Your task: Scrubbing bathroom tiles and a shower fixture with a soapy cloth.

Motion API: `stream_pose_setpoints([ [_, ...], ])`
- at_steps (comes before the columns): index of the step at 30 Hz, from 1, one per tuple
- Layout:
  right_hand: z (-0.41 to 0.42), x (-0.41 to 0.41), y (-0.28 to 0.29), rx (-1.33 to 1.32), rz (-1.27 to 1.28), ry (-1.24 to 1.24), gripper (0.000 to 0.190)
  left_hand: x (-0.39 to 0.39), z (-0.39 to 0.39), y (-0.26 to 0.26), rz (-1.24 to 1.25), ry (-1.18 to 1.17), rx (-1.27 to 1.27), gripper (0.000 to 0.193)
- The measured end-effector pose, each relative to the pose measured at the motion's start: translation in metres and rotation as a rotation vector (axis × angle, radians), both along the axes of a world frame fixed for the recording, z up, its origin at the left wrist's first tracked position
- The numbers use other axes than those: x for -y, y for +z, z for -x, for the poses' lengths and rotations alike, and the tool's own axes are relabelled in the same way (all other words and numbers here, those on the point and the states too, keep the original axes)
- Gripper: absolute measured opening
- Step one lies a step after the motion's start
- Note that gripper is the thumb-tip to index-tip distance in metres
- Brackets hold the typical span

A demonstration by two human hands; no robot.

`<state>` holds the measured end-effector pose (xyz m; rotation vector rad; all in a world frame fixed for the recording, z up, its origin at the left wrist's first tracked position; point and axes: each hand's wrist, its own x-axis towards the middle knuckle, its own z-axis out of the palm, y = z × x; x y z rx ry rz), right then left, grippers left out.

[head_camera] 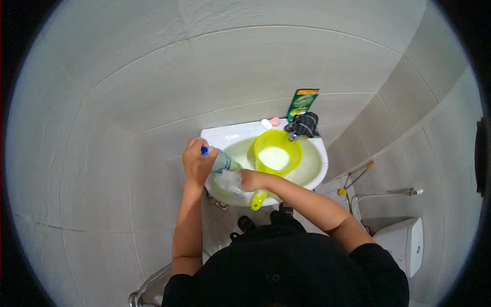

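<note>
My left hand (pixel 198 159) grips the neck of a clear plastic bottle (pixel 221 161) with a blue cap, tilted over the left part of a white washbasin (pixel 321 172). Against the bottle's lower side, my right hand (pixel 248 180) holds a whitish, blurred cloth or sponge (pixel 230 180); its exact kind cannot be told. A yellow-green plastic dipper (pixel 299 157) with whitish liquid inside stands in the basin, its handle (pixel 258 199) reaching past my right wrist over the front rim. Something green lies partly hidden under my hands.
On the basin's back ledge are a white soap bar (pixel 266 124), a pink one (pixel 275 121), a green pouch (pixel 302 102) and a bundled dark cloth (pixel 305 124). Tiled walls enclose the basin. A toilet cistern (pixel 399 241) and a hose (pixel 378 195) are at the right.
</note>
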<state>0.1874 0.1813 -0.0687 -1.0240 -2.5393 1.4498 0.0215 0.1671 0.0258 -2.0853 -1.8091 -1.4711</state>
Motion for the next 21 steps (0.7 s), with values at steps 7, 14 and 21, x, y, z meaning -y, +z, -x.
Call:
stream_pose_setpoints([
  [7,-0.122,0.005,0.064,-0.542,-0.264,-0.318,0.041,-0.009,-0.011,-0.029,0.281,0.018,-0.047,0.017],
  [14,-0.237,0.042,0.007,0.140,-0.644,-0.912,0.039,-0.033,-0.074,0.005,0.029,-0.029,-0.384,0.029],
  [21,-0.258,-0.013,-0.023,0.018,-0.630,-0.982,0.044,-0.077,-0.205,-0.020,0.099,-0.396,-0.270,0.058],
])
